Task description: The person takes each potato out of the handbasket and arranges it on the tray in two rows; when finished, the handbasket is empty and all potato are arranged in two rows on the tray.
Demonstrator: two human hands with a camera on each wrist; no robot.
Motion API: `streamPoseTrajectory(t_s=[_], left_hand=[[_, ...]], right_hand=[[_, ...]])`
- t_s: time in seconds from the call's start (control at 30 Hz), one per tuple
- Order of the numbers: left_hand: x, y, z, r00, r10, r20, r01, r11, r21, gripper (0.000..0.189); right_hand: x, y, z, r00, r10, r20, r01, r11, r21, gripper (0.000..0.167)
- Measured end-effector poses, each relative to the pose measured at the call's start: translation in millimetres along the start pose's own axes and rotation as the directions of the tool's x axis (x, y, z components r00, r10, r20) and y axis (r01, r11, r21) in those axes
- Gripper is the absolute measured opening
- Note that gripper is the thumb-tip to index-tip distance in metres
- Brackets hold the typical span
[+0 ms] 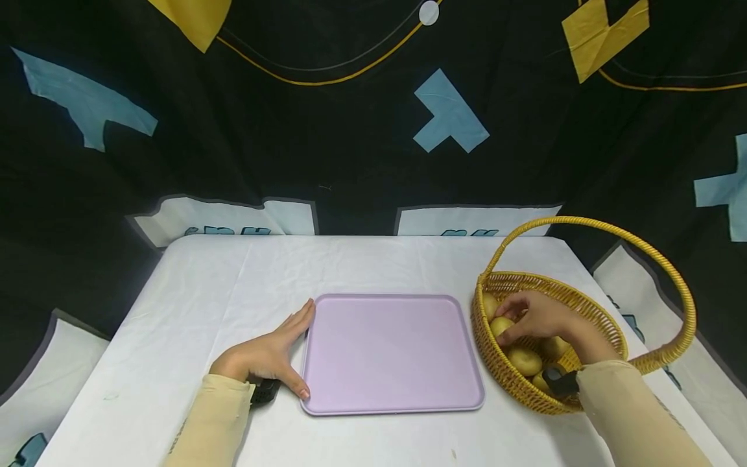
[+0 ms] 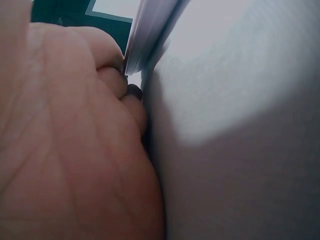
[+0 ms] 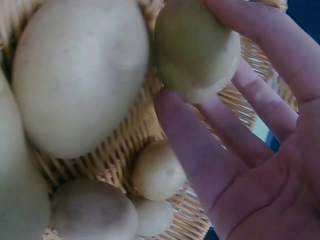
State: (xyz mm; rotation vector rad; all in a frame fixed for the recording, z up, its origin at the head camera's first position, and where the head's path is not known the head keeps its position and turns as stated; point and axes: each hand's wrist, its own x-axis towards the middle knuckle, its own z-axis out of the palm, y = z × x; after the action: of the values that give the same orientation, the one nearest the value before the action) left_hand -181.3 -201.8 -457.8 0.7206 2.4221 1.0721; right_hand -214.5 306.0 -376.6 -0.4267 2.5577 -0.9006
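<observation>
1. Right hand [image 1: 539, 319] is in the basket [image 1: 589, 305], fingertips pinching a potato [image 3: 196, 47]; the loose hold risks a drop back onto the others.
2. Left hand [image 1: 270, 353] lies flat, fingers straight, against the tray [image 1: 392, 353] edge; tray could slide if nudged.

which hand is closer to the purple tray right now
Left. The left hand rests flat against the purple tray's left edge; the right hand is off in the wicker basket, touching a potato.

The tray [image 1: 391, 353] looks like smooth matt lilac plastic; the basket [image 1: 589, 305] is rough woven wicker; its potatoes [image 3: 80, 75] have dull, smooth skins; the tablecloth [image 1: 204, 285] is white matt cloth
</observation>
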Motion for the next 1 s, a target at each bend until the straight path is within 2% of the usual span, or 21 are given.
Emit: streamPoseTrajectory(t_s=[0.27,0.53,0.73,1.0], left_hand=[[0.1,-0.7,1.0,1.000,0.004,0.000,-0.004,1.000,-0.004,0.156],[-1.2,-1.3,2.3,1.000,0.000,0.002,0.000,1.000,-0.013,0.156],[-1.2,-0.3,0.7,1.000,-0.001,0.002,0.001,1.000,-0.006,0.156],[0.3,-1.7,0.3,1.000,0.004,0.006,-0.004,1.000,-0.004,0.156]], right_hand=[[-5.2,-9.4,-9.9,0.990,0.062,-0.125,-0.055,0.997,0.061,0.048],[-11.2,-22.0,-6.4,0.978,0.069,-0.196,-0.042,0.990,0.138,0.056],[-10.4,-38.0,2.9,0.971,-0.010,-0.241,0.049,0.986,0.157,0.053],[9.5,-61.6,26.4,0.974,-0.062,-0.217,0.126,0.948,0.293,0.050]])
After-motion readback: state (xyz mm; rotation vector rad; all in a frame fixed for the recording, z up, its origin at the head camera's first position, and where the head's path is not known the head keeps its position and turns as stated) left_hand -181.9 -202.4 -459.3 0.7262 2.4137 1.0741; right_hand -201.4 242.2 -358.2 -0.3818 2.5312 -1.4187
